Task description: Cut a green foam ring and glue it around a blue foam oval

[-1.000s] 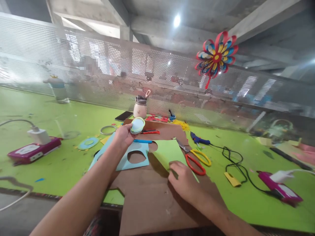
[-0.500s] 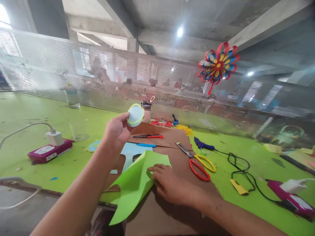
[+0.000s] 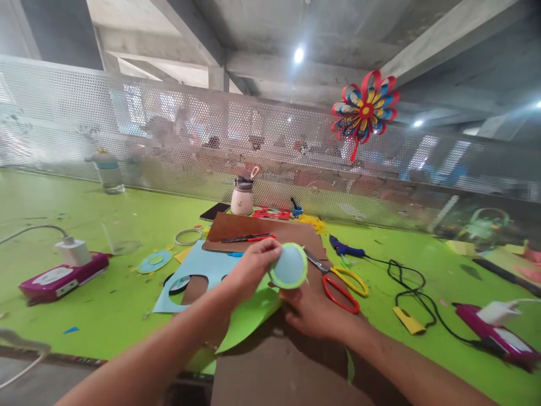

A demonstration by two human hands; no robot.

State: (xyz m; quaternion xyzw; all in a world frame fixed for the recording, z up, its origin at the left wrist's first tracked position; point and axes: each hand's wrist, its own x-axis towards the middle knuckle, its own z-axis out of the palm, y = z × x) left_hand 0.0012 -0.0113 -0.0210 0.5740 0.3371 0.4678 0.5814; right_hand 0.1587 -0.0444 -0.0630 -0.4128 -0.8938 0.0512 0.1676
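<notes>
My left hand (image 3: 257, 265) pinches a light blue paper disc (image 3: 289, 266) with a yellow-green rim by its left edge, raised over the brown cardboard (image 3: 253, 372). Just below and behind the disc, my right hand (image 3: 306, 313) has its fingers curled at the edge of a bent sheet of bright green paper (image 3: 249, 321); its fingertips are partly hidden. Light blue paper (image 3: 169, 299) with round cut-outs lies left of my hands. Scissors (image 3: 336, 276) with one red and one yellow handle rest on the cardboard to the right.
A blue glue gun (image 3: 349, 247) with a black cord lies right of the scissors. Purple power strips (image 3: 63, 279) sit at both sides. A bottle (image 3: 242, 197) and phone (image 3: 214, 211) stand or lie at the back, before a perforated screen (image 3: 190, 146). A paper flower (image 3: 366, 113) hangs above.
My left hand has brought the disc right and down, close to my right hand. The green paper has shifted right and bent, uncovering more of the light blue paper.
</notes>
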